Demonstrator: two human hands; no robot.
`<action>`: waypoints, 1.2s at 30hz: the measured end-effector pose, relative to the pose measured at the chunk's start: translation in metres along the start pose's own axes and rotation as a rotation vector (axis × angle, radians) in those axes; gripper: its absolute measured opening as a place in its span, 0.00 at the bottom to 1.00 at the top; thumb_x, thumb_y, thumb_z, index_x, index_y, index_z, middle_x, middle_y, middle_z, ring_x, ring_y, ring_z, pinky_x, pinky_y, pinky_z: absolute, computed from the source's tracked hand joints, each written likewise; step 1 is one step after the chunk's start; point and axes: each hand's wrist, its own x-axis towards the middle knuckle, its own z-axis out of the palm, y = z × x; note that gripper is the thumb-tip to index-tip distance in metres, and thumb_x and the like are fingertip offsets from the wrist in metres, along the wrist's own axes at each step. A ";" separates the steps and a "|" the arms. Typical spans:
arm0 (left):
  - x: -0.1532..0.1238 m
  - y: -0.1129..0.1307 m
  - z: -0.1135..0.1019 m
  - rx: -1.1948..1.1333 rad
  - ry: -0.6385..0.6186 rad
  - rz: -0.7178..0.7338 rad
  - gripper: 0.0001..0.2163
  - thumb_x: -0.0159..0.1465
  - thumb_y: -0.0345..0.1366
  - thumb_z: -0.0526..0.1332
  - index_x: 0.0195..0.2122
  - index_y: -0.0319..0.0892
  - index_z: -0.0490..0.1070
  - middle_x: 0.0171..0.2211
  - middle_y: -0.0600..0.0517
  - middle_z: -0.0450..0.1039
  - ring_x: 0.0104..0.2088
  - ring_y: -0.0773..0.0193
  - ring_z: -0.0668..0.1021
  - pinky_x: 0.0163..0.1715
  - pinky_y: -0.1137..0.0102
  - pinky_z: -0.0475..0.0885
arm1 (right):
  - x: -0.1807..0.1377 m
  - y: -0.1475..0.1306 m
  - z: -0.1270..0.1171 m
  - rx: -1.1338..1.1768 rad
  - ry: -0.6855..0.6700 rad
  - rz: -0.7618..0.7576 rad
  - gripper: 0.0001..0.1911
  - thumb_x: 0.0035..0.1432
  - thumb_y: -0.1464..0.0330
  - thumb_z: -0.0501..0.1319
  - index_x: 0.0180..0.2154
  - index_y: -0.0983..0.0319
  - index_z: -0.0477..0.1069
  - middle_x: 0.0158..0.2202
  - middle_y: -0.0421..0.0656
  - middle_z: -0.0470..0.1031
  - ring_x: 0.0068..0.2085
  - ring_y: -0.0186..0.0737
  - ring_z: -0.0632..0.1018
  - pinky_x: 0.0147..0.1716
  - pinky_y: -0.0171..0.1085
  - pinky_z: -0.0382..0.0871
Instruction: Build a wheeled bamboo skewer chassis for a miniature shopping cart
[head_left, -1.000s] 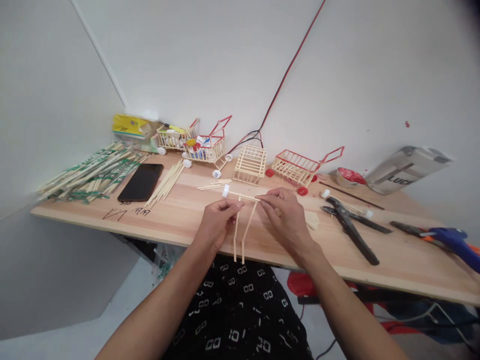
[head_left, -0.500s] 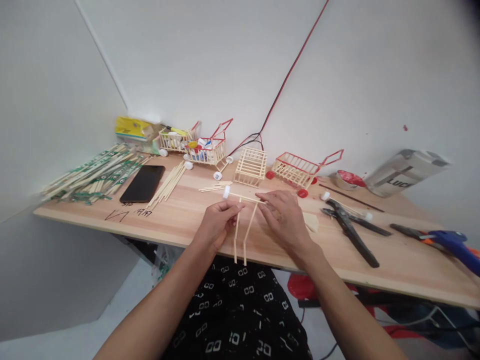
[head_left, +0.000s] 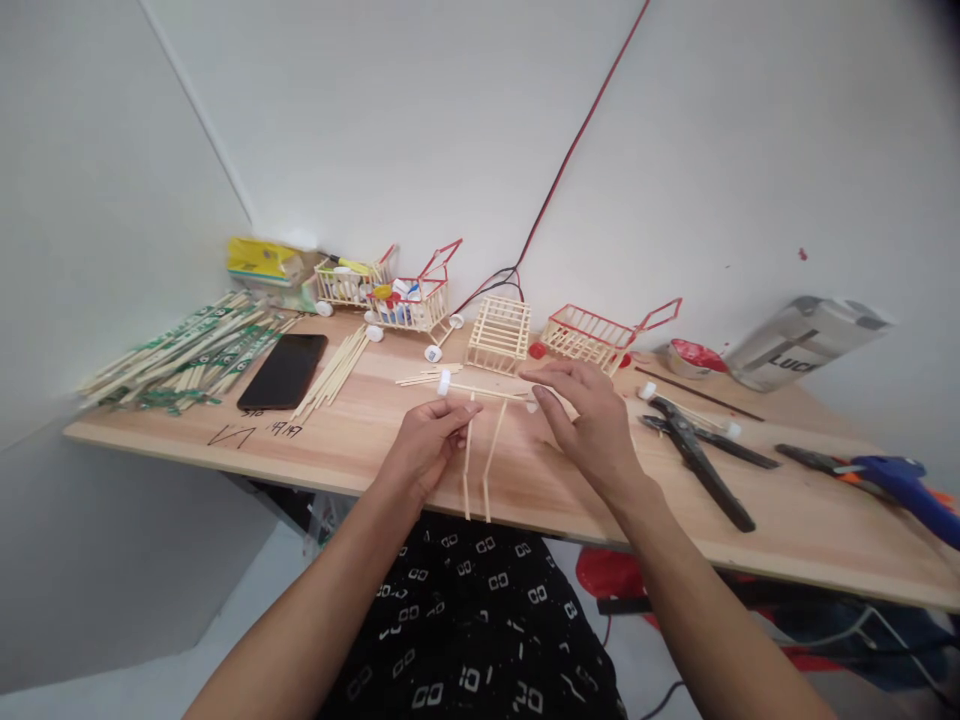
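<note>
My left hand (head_left: 426, 447) pinches one leg of a small frame of thin wooden sticks (head_left: 492, 450) just below its crossbar. Two bent legs of the frame point toward me over the table's front edge. A white bottle-cap wheel (head_left: 444, 383) sits on the left end of the crossbar stick (head_left: 487, 391). At the right end is another white cap (head_left: 532, 399), partly hidden by my right hand. My right hand (head_left: 589, 425) hovers around that end, thumb and fingers apart. Behind the frame stands an unpainted stick basket (head_left: 498, 333).
Finished mini carts (head_left: 409, 308) stand at the back left, a red-rimmed cart (head_left: 585, 335) right of centre. A phone (head_left: 283, 371), loose sticks (head_left: 334, 372) and wrapped chopsticks (head_left: 187, 350) lie left. Right are pliers (head_left: 701, 465), a glue gun (head_left: 892, 480) and a cup of red paint (head_left: 697, 357).
My right hand has drawn back a little to the right and its fingers have spread, uncovering the white cap. The left hand keeps its pinch; the view has shifted slightly.
</note>
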 end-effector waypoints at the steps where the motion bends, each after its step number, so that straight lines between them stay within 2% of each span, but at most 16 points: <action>1: 0.000 0.001 -0.001 0.002 -0.002 0.004 0.12 0.43 0.34 0.74 0.26 0.33 0.77 0.22 0.53 0.69 0.21 0.75 0.66 0.22 0.76 0.60 | 0.001 -0.001 -0.001 0.003 0.004 0.000 0.12 0.63 0.69 0.55 0.45 0.57 0.75 0.40 0.46 0.73 0.45 0.45 0.72 0.46 0.46 0.65; 5: 0.000 0.006 0.000 0.016 -0.001 0.008 0.12 0.42 0.34 0.74 0.26 0.34 0.76 0.22 0.53 0.70 0.21 0.76 0.65 0.21 0.76 0.58 | 0.006 -0.008 -0.001 0.019 0.000 0.003 0.12 0.63 0.69 0.55 0.44 0.55 0.75 0.38 0.44 0.73 0.43 0.44 0.72 0.43 0.45 0.65; 11: -0.004 0.014 0.005 0.030 0.007 0.010 0.14 0.41 0.36 0.75 0.25 0.34 0.76 0.22 0.53 0.70 0.21 0.76 0.65 0.21 0.76 0.59 | 0.022 -0.020 0.002 -0.034 -0.075 -0.051 0.09 0.63 0.67 0.57 0.40 0.55 0.76 0.34 0.44 0.74 0.40 0.44 0.72 0.41 0.45 0.62; 17: -0.002 0.020 0.005 0.029 -0.002 0.031 0.13 0.42 0.35 0.74 0.26 0.34 0.77 0.22 0.52 0.70 0.21 0.75 0.66 0.21 0.77 0.60 | 0.033 -0.022 -0.004 -0.019 -0.017 -0.040 0.09 0.63 0.68 0.57 0.40 0.56 0.76 0.33 0.43 0.73 0.39 0.43 0.72 0.39 0.43 0.62; 26: -0.002 0.032 0.006 0.021 -0.002 0.043 0.14 0.41 0.35 0.75 0.27 0.34 0.77 0.22 0.52 0.71 0.21 0.76 0.67 0.22 0.77 0.61 | 0.037 -0.030 -0.002 -0.003 -0.025 -0.044 0.09 0.63 0.68 0.56 0.40 0.58 0.75 0.33 0.44 0.72 0.39 0.43 0.72 0.39 0.41 0.62; 32: -0.004 0.031 0.005 0.045 -0.011 0.037 0.15 0.41 0.36 0.75 0.27 0.34 0.77 0.23 0.52 0.71 0.21 0.76 0.66 0.22 0.77 0.61 | 0.041 -0.027 0.002 -0.026 -0.125 -0.085 0.09 0.62 0.67 0.57 0.38 0.58 0.77 0.34 0.45 0.73 0.38 0.43 0.71 0.38 0.42 0.62; 36: -0.003 0.028 0.002 0.102 -0.052 -0.015 0.14 0.41 0.37 0.75 0.26 0.34 0.77 0.21 0.54 0.69 0.21 0.76 0.65 0.22 0.77 0.60 | 0.048 -0.015 -0.008 0.102 -0.185 -0.006 0.12 0.64 0.65 0.56 0.39 0.59 0.77 0.37 0.46 0.75 0.40 0.42 0.72 0.40 0.41 0.63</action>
